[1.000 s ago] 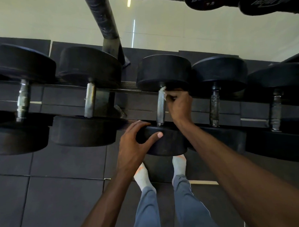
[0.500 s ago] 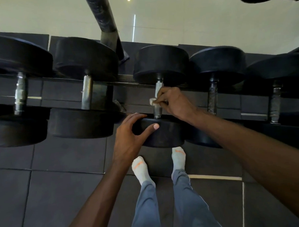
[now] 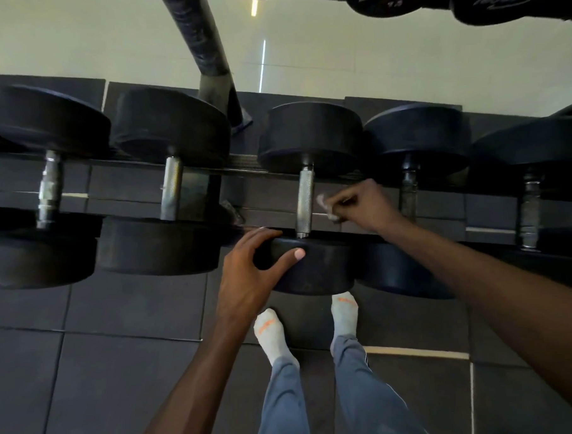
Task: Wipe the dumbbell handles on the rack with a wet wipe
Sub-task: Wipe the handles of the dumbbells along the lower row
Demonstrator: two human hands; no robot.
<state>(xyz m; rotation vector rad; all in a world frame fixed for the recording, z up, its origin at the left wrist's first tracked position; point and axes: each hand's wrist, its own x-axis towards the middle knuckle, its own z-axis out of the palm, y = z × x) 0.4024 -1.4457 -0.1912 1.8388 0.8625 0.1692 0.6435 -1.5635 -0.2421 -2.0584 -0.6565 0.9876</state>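
Right hand [image 3: 364,203] with wipe [image 3: 323,204] now off handle [image 3: 304,201]

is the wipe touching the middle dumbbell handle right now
Apart. The head view shows the wet wipe, pinched in the right hand, just right of the middle dumbbell's handle, with dark rack showing between them.

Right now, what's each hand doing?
Left hand: grips the dumbbell head, thumb across its front.
Right hand: pinches a wipe, off the handle.

Knurled steel handle [image 3: 304,203] beside crumpled wipe [image 3: 323,204]
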